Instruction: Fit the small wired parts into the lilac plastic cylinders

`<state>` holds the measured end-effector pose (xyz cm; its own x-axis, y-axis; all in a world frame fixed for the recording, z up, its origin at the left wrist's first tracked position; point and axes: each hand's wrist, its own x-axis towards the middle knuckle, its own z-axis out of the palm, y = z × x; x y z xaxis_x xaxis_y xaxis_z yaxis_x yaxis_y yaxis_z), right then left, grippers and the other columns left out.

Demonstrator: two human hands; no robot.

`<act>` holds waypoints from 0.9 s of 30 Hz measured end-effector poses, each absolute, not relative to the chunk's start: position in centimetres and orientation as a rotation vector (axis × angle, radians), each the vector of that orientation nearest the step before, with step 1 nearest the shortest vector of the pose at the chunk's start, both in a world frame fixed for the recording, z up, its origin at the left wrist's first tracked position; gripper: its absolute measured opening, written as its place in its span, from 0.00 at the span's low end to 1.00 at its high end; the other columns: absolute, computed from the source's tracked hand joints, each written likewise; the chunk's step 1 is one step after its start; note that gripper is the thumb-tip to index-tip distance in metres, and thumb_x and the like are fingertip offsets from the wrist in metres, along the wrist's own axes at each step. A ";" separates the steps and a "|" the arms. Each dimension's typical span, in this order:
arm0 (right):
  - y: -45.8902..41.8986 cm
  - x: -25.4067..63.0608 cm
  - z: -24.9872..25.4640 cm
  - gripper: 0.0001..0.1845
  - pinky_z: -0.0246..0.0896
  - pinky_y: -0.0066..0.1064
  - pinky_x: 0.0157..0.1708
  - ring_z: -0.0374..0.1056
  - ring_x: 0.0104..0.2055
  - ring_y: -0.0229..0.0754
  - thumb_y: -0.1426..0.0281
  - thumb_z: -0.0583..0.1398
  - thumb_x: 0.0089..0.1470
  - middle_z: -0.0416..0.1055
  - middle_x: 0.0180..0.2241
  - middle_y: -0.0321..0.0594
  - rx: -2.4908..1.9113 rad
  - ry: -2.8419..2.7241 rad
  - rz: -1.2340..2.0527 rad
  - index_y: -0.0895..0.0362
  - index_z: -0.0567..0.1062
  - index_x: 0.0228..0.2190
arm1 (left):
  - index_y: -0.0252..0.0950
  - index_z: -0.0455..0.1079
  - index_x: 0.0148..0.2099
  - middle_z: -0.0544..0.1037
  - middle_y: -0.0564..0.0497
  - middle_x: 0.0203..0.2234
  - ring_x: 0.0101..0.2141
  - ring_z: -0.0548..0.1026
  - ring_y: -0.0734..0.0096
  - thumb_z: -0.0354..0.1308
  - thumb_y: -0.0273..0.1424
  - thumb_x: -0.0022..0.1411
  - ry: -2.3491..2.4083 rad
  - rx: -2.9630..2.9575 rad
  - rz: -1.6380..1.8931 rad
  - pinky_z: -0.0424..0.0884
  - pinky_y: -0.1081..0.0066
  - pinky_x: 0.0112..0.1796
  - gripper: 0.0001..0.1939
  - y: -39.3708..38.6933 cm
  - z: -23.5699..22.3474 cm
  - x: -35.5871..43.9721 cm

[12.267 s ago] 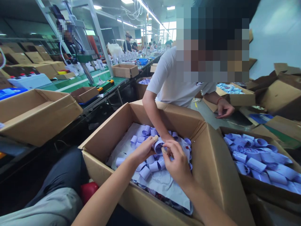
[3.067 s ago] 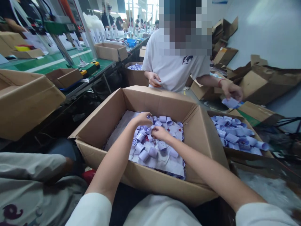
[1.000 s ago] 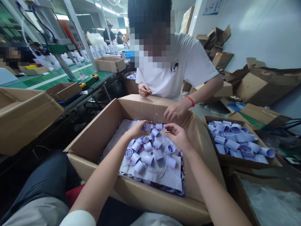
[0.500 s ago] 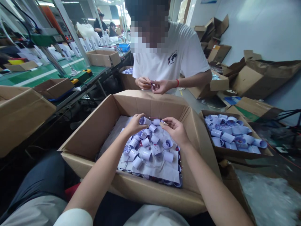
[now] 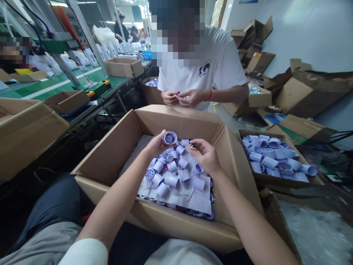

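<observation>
My left hand (image 5: 157, 143) is closed round a pale purple plastic cylinder (image 5: 170, 138), its open end facing me and dark parts showing inside. My right hand (image 5: 204, 152) is pinched, with a pale covering on a fingertip; what it grips is too small to make out. A thin wire seems to run between the two hands. Both hands are over a large cardboard box (image 5: 110, 147). Below them, several more purple cylinders (image 5: 173, 182) lie on a sheet of white paper (image 5: 180, 198), some with small red bits. Further parts show under the paper's edge.
A co-worker (image 5: 201, 70) faces me across the box, both hands pinching a small red part. To the right stands a carton of purple cylinders (image 5: 275, 162). A green conveyor bench (image 5: 91, 79) with cartons runs along the left. Another person's leg (image 5: 52, 217) is beside me.
My left hand has turned the cylinder so its open end faces me. My right hand stays pinched beside it. The co-worker's right-side hand has drawn back from the box to meet the other hand.
</observation>
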<state>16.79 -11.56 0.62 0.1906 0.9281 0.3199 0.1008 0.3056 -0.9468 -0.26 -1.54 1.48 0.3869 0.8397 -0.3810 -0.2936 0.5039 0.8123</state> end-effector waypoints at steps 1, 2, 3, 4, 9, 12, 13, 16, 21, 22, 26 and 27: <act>-11.6 16.6 0.6 0.13 0.66 0.35 0.39 0.70 0.34 0.42 0.62 0.65 0.45 0.75 0.31 0.39 -1.116 -1.277 0.775 0.53 0.74 0.33 | 0.30 0.71 0.38 0.78 0.44 0.30 0.33 0.78 0.67 0.46 0.39 0.67 0.890 0.734 0.801 0.78 0.70 0.34 0.18 -1.6 1.4 -0.2; -11.7 16.5 0.6 0.12 0.66 0.35 0.39 0.70 0.34 0.42 0.63 0.65 0.45 0.75 0.32 0.39 -1.123 -1.311 0.758 0.53 0.74 0.34 | 0.30 0.71 0.38 0.79 0.44 0.30 0.33 0.78 0.67 0.45 0.39 0.67 0.890 0.744 0.794 0.78 0.70 0.34 0.19 -1.6 1.3 -0.2; -11.8 16.4 0.6 0.11 0.66 0.35 0.39 0.70 0.34 0.42 0.63 0.65 0.46 0.75 0.32 0.39 -1.130 -1.343 0.741 0.52 0.74 0.34 | 0.30 0.71 0.38 0.79 0.44 0.30 0.33 0.78 0.67 0.46 0.39 0.67 0.890 0.754 0.783 0.78 0.69 0.34 0.19 -1.7 1.2 -0.1; -11.8 16.2 0.5 0.11 0.66 0.35 0.39 0.70 0.34 0.42 0.63 0.64 0.46 0.75 0.32 0.39 -1.138 -1.371 0.727 0.52 0.74 0.34 | 0.30 0.71 0.38 0.79 0.44 0.30 0.32 0.78 0.68 0.46 0.40 0.66 0.891 0.767 0.769 0.78 0.69 0.34 0.19 -1.7 1.1 -0.1; -11.6 15.8 0.3 0.09 0.66 0.35 0.37 0.70 0.32 0.42 0.66 0.64 0.46 0.75 0.30 0.37 -1.165 -1.457 0.686 0.52 0.76 0.33 | 0.31 0.71 0.43 0.79 0.44 0.31 0.25 0.77 0.70 0.48 0.43 0.65 0.923 0.873 0.682 0.75 0.73 0.26 0.20 -1.6 0.8 -0.2; -11.5 15.7 0.1 0.08 0.66 0.35 0.35 0.70 0.31 0.43 0.67 0.64 0.45 0.75 0.29 0.37 -1.182 -1.485 0.662 0.51 0.76 0.32 | 0.31 0.71 0.42 0.78 0.44 0.30 0.23 0.76 0.72 0.46 0.43 0.66 0.927 0.922 0.666 0.74 0.75 0.24 0.21 -1.6 0.9 -0.1; -11.5 15.7 0.1 0.08 0.65 0.35 0.34 0.69 0.30 0.43 0.67 0.64 0.45 0.75 0.29 0.38 -1.191 -1.490 0.652 0.51 0.76 0.32 | 0.31 0.71 0.42 0.78 0.45 0.29 0.23 0.76 0.72 0.46 0.43 0.66 0.926 0.929 0.664 0.73 0.75 0.24 0.21 -1.6 0.9 -0.1; -11.5 15.6 0.1 0.08 0.65 0.35 0.35 0.70 0.31 0.43 0.67 0.63 0.46 0.75 0.30 0.38 -1.222 -1.511 0.626 0.52 0.76 0.32 | 0.30 0.71 0.42 0.78 0.45 0.29 0.22 0.75 0.72 0.45 0.42 0.66 0.925 0.932 0.668 0.72 0.76 0.22 0.21 -1.7 1.2 -0.1; -11.6 15.6 0.3 0.07 0.65 0.37 0.37 0.70 0.32 0.45 0.66 0.63 0.46 0.76 0.32 0.40 -1.257 -1.530 0.584 0.51 0.76 0.32 | 0.30 0.71 0.42 0.78 0.45 0.27 0.23 0.75 0.72 0.45 0.42 0.67 0.919 0.918 0.700 0.70 0.77 0.21 0.21 -1.7 1.3 -0.2; -11.6 15.6 0.3 0.07 0.65 0.37 0.37 0.70 0.32 0.45 0.66 0.63 0.46 0.76 0.31 0.40 -1.261 -1.532 0.581 0.52 0.76 0.32 | 0.30 0.71 0.42 0.77 0.45 0.27 0.23 0.75 0.72 0.45 0.42 0.67 0.912 0.918 0.703 0.70 0.78 0.21 0.21 -1.7 1.3 -0.3; -11.7 15.6 0.5 0.07 0.66 0.36 0.36 0.70 0.32 0.44 0.66 0.63 0.47 0.76 0.31 0.41 -1.264 -1.541 0.593 0.52 0.76 0.32 | 0.30 0.70 0.41 0.77 0.46 0.26 0.22 0.75 0.72 0.47 0.44 0.65 0.889 0.934 0.711 0.68 0.78 0.19 0.21 -1.6 1.2 -0.3; -11.7 15.6 0.4 0.07 0.66 0.36 0.36 0.70 0.32 0.44 0.66 0.63 0.47 0.76 0.31 0.40 -1.264 -1.549 0.597 0.52 0.76 0.32 | 0.30 0.70 0.40 0.76 0.46 0.26 0.22 0.74 0.72 0.48 0.45 0.64 0.889 0.949 0.710 0.68 0.78 0.19 0.21 -1.5 1.1 -0.4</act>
<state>15.62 -11.68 0.45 0.0546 0.9204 0.3871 0.4225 0.3300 -0.8442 -0.36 -1.53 1.12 0.4626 0.8275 -0.3181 -0.1276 0.4172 0.8998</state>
